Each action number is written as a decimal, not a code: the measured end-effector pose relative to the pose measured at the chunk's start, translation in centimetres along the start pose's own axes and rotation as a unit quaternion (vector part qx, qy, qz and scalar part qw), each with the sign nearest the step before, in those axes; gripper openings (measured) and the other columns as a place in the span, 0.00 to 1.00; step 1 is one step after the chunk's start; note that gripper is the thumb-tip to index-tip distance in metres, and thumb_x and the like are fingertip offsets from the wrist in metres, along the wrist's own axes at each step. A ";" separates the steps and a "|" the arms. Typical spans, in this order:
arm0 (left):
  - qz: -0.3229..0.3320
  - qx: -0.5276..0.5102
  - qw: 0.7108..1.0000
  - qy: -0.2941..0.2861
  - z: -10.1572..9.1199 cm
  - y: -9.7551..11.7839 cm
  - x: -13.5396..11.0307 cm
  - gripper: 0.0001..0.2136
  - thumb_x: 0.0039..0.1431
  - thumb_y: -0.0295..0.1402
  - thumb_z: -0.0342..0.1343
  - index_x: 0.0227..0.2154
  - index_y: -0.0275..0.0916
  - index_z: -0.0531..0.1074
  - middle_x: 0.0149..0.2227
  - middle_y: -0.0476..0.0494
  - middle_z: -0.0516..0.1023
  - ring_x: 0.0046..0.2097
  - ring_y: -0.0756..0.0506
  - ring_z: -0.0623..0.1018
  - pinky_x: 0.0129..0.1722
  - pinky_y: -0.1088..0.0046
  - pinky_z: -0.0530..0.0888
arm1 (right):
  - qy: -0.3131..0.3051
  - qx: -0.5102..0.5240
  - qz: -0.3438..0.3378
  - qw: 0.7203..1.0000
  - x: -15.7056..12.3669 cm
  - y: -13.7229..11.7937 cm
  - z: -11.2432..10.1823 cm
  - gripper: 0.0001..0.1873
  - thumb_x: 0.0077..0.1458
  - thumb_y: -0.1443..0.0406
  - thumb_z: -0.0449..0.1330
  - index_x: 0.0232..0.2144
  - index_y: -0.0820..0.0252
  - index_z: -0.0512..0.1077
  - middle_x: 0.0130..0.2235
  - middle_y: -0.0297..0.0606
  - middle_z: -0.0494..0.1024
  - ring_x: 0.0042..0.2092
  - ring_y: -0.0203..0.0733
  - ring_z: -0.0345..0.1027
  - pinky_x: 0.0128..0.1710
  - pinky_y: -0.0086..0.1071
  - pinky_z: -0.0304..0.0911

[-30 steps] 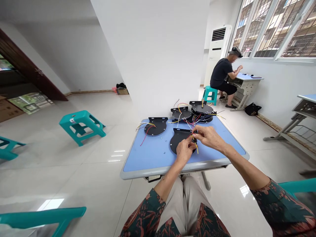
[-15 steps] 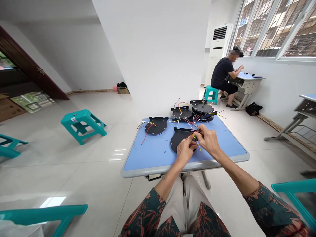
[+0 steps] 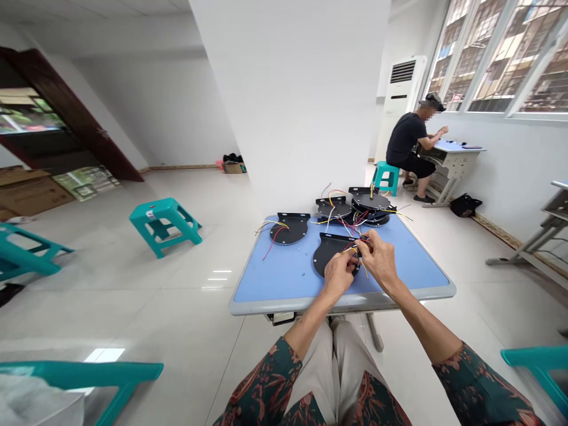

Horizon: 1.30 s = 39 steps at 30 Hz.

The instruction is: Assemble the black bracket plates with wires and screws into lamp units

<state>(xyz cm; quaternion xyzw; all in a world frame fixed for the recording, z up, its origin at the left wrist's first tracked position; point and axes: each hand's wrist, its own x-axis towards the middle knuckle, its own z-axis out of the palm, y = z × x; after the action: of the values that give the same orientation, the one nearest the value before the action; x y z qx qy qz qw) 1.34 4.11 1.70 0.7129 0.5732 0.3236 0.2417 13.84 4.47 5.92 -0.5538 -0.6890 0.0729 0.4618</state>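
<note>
Black metal bracket plate (image 3: 329, 255), lying on blue desk (image 3: 284, 278) near its front edge. Yellow and red wires (image 3: 351, 251) at plate's upper right, pinched narrowly between fingers of left hand (image 3: 339, 273) and right hand (image 3: 379, 259). Further black plates (image 3: 369, 201) stacked beyond, trailing wires.

No readable text in view.
A small white label on the teal plastic stool (image 3: 151, 215) and a mark on the white floor-standing air conditioner (image 3: 400, 97) show, but both seem too small and blurred to read in this wide view.
</note>
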 end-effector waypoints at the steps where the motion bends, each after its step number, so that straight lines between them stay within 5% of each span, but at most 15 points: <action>1: 0.006 -0.005 1.000 0.003 0.0 0.0 -0.2 0.24 0.58 0.18 0.56 0.55 0.43 0.74 0.44 0.46 0.84 0.52 0.44 0.79 0.52 0.69 0.74 | 0.005 0.010 -0.004 1.000 0.0 0.1 -0.1 0.11 0.59 0.55 0.54 0.33 0.54 0.68 0.20 0.28 0.68 0.21 0.37 0.57 0.27 0.31 0.53; 8: 0.191 -0.017 0.979 0.076 -0.8 -2.9 -3.7 0.19 0.64 0.24 0.52 0.55 0.41 0.74 0.50 0.42 0.82 0.52 0.43 0.78 0.55 0.61 0.77 | 0.058 0.201 0.017 0.978 1.0 2.7 -2.1 0.15 0.58 0.51 0.60 0.34 0.56 0.71 0.18 0.26 0.65 0.20 0.33 0.54 0.21 0.29 0.51; 13: 0.258 0.076 0.955 0.122 -2.5 -6.0 -6.0 0.16 0.67 0.26 0.52 0.56 0.39 0.73 0.50 0.40 0.81 0.53 0.42 0.77 0.54 0.61 0.78 | 0.102 0.451 0.110 0.880 4.8 6.3 -2.4 0.16 0.49 0.53 0.70 0.28 0.57 0.71 0.17 0.21 0.55 0.17 0.28 0.47 0.15 0.26 0.46; 19: 0.244 0.208 0.939 0.122 -3.6 -7.6 -5.6 0.15 0.67 0.28 0.55 0.55 0.40 0.74 0.54 0.40 0.79 0.55 0.41 0.75 0.54 0.60 0.77 | 0.060 0.583 0.204 0.784 7.7 10.6 -0.5 0.13 0.47 0.57 0.69 0.24 0.58 0.73 0.16 0.22 0.52 0.17 0.26 0.41 0.13 0.24 0.42; 29: 0.260 0.322 0.903 0.119 -0.7 -4.7 -4.0 0.12 0.70 0.25 0.50 0.51 0.37 0.75 0.54 0.38 0.80 0.48 0.44 0.79 0.48 0.65 0.78 | 0.026 0.620 0.236 0.748 6.4 12.0 -0.3 0.11 0.53 0.59 0.66 0.28 0.61 0.75 0.15 0.22 0.53 0.16 0.25 0.42 0.12 0.21 0.46; 33: 0.286 0.267 0.913 0.113 -0.6 -4.1 -3.6 0.10 0.71 0.30 0.51 0.49 0.38 0.76 0.50 0.40 0.82 0.46 0.45 0.79 0.47 0.67 0.78 | 0.040 0.653 0.246 0.715 6.6 12.2 -0.7 0.10 0.53 0.61 0.67 0.27 0.62 0.73 0.15 0.22 0.56 0.15 0.25 0.44 0.11 0.20 0.49; 36: 0.231 0.185 0.943 0.154 -3.1 -5.5 -2.4 0.11 0.70 0.28 0.51 0.50 0.38 0.76 0.47 0.42 0.83 0.47 0.46 0.80 0.47 0.69 0.78 | 0.035 0.674 0.269 0.687 6.7 12.7 -1.0 0.11 0.56 0.60 0.65 0.27 0.62 0.73 0.14 0.22 0.55 0.14 0.26 0.46 0.11 0.21 0.51; 39: 0.052 0.185 0.966 0.173 -6.6 -7.6 -0.3 0.09 0.64 0.26 0.59 0.45 0.39 0.78 0.43 0.44 0.84 0.46 0.42 0.80 0.48 0.65 0.76 | 0.042 0.692 0.274 0.667 6.8 13.0 -1.1 0.12 0.58 0.60 0.64 0.28 0.63 0.73 0.13 0.21 0.54 0.13 0.27 0.48 0.11 0.21 0.52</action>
<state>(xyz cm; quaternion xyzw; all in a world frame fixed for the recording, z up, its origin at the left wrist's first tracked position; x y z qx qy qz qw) -8.60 5.34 0.63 0.7072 0.6184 0.3425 -0.0141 23.95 14.50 2.36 -0.2411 -0.2381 0.6287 0.6999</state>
